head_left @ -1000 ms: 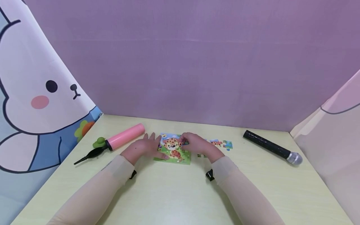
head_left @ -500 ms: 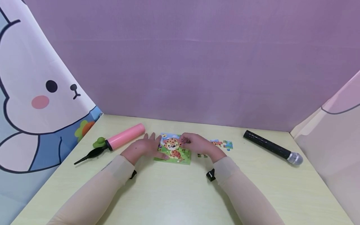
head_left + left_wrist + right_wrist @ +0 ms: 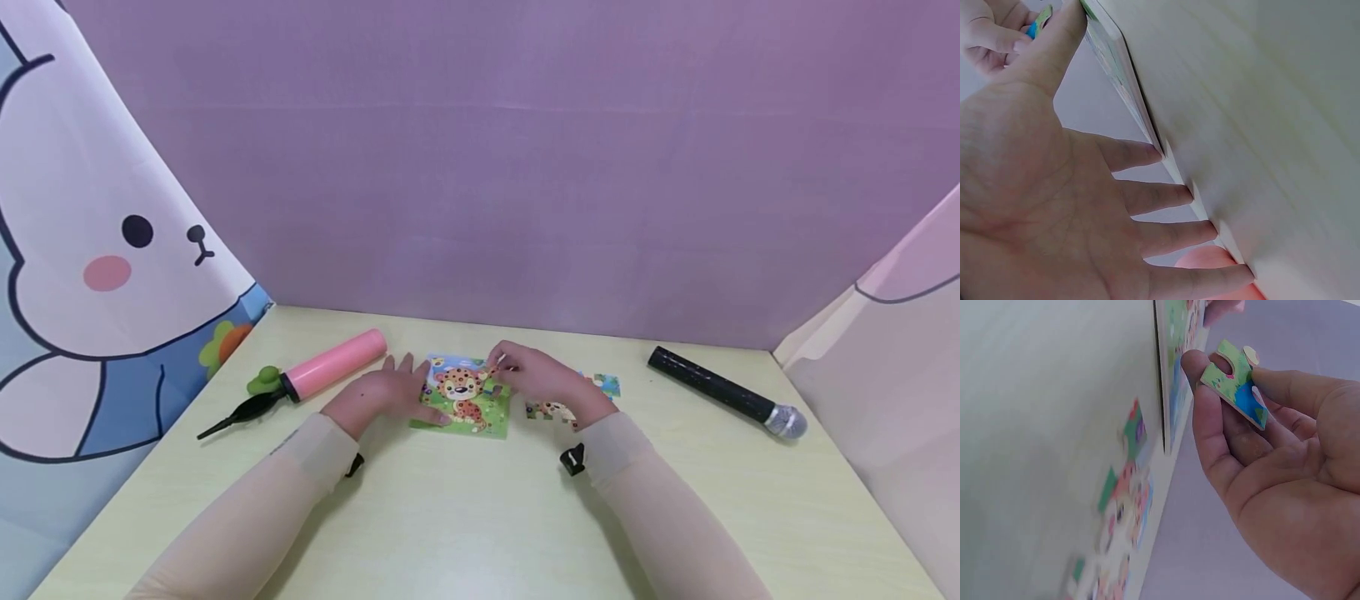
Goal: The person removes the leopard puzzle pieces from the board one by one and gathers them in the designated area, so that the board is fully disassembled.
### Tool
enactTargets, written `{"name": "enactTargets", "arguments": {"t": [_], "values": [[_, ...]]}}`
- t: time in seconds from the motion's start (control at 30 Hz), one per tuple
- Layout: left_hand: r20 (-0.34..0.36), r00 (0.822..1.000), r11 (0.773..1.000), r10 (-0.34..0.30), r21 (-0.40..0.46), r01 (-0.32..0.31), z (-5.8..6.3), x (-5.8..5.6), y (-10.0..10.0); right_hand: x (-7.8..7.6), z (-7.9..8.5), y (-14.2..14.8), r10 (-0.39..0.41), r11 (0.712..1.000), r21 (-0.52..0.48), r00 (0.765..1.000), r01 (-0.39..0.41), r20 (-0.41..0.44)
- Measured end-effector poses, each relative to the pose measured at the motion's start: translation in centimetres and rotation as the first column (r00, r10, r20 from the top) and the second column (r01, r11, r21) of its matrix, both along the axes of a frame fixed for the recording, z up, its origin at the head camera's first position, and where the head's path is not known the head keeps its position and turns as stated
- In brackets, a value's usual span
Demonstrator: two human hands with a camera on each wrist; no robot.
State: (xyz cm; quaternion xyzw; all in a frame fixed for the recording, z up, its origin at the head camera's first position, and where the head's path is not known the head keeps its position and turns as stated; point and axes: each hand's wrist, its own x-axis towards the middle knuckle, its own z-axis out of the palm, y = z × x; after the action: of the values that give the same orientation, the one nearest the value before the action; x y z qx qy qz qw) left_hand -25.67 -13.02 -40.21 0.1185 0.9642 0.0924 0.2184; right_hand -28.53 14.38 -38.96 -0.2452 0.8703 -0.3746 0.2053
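A square puzzle board (image 3: 487, 427) printed with a spotted cub lies mid-table in the head view. My left hand (image 3: 386, 392) rests at its left side, fingers spread and straight, thumb over the lower left part. In the left wrist view the fingertips (image 3: 1154, 154) touch down along the board's edge and the table. Over the board's right side, my right hand (image 3: 536, 372) pinches a green and blue puzzle piece (image 3: 1244, 394) between thumb and fingers. That piece is raised off the table in the right wrist view.
Several loose puzzle pieces (image 3: 553, 411) lie right of the board, partly hidden by the right forearm. A pink hand pump (image 3: 337, 365) with a black nozzle and a small green object (image 3: 265, 380) lie left. A black microphone (image 3: 712, 387) lies right. A purple cloth (image 3: 480, 167) hangs behind.
My right hand has shifted a little to the right and its fingers have changed their pose, uncovering more of the board's right side. My left hand stays in place.
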Motion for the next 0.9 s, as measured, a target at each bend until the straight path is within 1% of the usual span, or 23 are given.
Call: {"name": "enactTargets", "arguments": {"t": [0.1,0.17,0.33,0.4,0.53,0.63,0.9], "values": [[0.003,1.0,1.0,-0.001,-0.003,0.001,-0.1,0.0,0.0,-0.2,0.3,1.1,-0.035,0.999,-0.033,0.999,0.035,-0.008],[0.003,1.0,1.0,-0.004,-0.004,0.004,-0.1,-0.1,0.0,-0.4,0.7,2.2,-0.053,0.998,-0.038,0.998,0.051,-0.031],[0.006,1.0,1.0,-0.004,-0.005,0.004,-0.1,-0.1,0.0,-0.6,1.8,5.3,-0.1,0.995,-0.013,0.991,0.099,-0.092],[0.007,1.0,1.0,-0.002,-0.007,0.002,-0.1,-0.1,-0.1,-0.6,2.1,6.7,-0.114,0.993,-0.013,0.989,0.114,-0.094],[0.007,1.0,1.0,0.0,-0.007,0.0,-0.1,-0.1,-0.1,-0.5,2.3,9.5,-0.132,0.991,-0.007,0.988,0.132,-0.085],[0.009,1.0,1.0,0.001,-0.005,-0.001,-0.1,-0.1,-0.1,-0.4,2.1,11.4,-0.127,0.992,0.0,0.99,0.127,-0.063],[0.013,1.0,1.0,0.003,-0.001,-0.003,-0.1,-0.1,-0.1,0.2,1.5,14.5,-0.121,0.993,0.018,0.993,0.121,-0.001]]}}
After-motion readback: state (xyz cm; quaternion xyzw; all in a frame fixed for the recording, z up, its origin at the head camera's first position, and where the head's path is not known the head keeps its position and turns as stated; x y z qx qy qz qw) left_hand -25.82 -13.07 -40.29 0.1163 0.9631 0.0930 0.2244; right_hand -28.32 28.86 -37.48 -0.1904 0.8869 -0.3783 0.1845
